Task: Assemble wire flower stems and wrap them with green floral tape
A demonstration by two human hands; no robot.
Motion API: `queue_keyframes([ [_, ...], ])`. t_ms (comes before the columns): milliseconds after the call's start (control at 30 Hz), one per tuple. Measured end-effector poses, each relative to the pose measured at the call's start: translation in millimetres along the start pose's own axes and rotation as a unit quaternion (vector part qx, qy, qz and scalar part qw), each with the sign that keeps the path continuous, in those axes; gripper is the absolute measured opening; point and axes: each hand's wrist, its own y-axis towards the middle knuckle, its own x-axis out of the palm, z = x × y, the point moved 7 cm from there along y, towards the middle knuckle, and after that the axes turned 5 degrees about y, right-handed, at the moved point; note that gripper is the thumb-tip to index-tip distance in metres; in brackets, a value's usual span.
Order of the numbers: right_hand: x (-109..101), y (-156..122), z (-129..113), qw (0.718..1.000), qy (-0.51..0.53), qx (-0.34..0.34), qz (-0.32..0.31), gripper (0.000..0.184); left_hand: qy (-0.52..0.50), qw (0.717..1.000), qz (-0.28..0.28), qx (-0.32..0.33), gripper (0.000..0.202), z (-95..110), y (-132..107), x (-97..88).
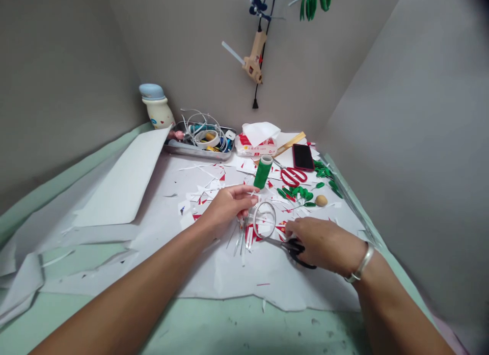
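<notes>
My left hand [232, 206] is over the middle of the paper-covered table, thumb and fingers pinched together. A small white bit shows at its fingertips, too small to name. My right hand [324, 243], with a silver bangle at the wrist, is closed at the handles of black-handled scissors [296, 249]; its palm hides part of them. The blades point left, toward a clear roll of tape [264, 220] between my hands. Thin wire-like pieces [241, 238] lie below my left fingers. Behind them a spool of green thread [263, 172] stands upright.
Red and white paper scraps [208, 189] are scattered around. Green leaf shapes [300, 193], red-handled scissors [293, 176] and a phone [303, 157] lie right. At the back are a metal tray [179, 150] and tissue pack [254, 146]. A glue gun [255, 59] hangs above.
</notes>
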Motion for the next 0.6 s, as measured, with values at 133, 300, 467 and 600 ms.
queue_keyframes([
  [133,0.4,1.3,7.1,0.999,-0.021,0.041,-0.01,0.024,0.001,1.0,0.0,-0.003,0.032,-0.2,-0.3,0.3],
  [300,-5.3,-5.7,5.6,0.999,0.029,0.009,-0.037,0.022,-0.004,1.0,0.001,-0.005,0.032,0.0,-0.4,0.4],
  [467,-20.9,-8.6,-12.9,0.993,0.109,-0.046,0.019,0.014,-0.004,1.0,0.007,0.003,0.03,0.0,-0.4,0.7],
  [600,-26.9,7.9,-26.5,0.977,0.139,-0.002,0.16,0.032,-0.006,1.0,-0.002,-0.007,0.032,0.1,-1.1,3.8],
])
